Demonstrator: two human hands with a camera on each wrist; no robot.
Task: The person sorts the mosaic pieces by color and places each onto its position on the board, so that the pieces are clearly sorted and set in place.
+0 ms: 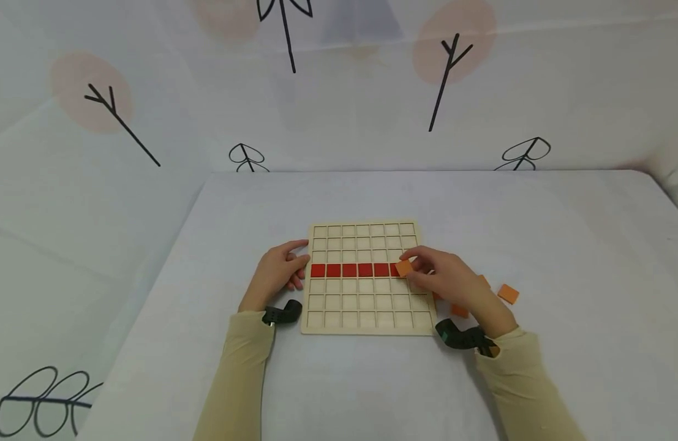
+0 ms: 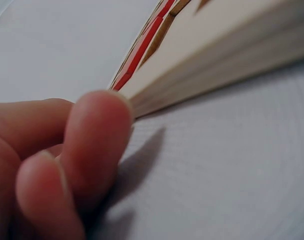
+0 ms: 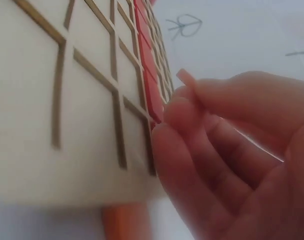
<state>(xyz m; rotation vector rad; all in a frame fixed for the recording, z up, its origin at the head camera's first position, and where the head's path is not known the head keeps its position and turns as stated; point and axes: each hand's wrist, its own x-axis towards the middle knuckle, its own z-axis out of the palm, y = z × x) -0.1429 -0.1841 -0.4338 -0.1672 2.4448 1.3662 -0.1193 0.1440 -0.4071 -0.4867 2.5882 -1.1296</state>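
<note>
A pale wooden board [image 1: 350,302] with a grid of square recesses lies flat on the table. Red square tiles [image 1: 350,270] fill one row across its middle, several of them side by side. My right hand [image 1: 443,275] pinches an orange square tile [image 1: 404,268] between thumb and fingers, tilted above the right end of that row; whatever lies under it is hidden. In the right wrist view only a thin edge of the held tile [image 3: 184,76] shows. At the board's left edge rests my left hand [image 1: 275,269], its fingertips touching the side and holding nothing.
Loose orange tiles lie right of the board, one [image 1: 508,293] out by itself and another [image 1: 459,311] near my right wrist, others partly hidden by the hand. Dark wrist cameras [image 1: 283,312] sit low beside the board. A patterned cloth wall [image 1: 344,110] stands behind the white table [image 1: 372,392].
</note>
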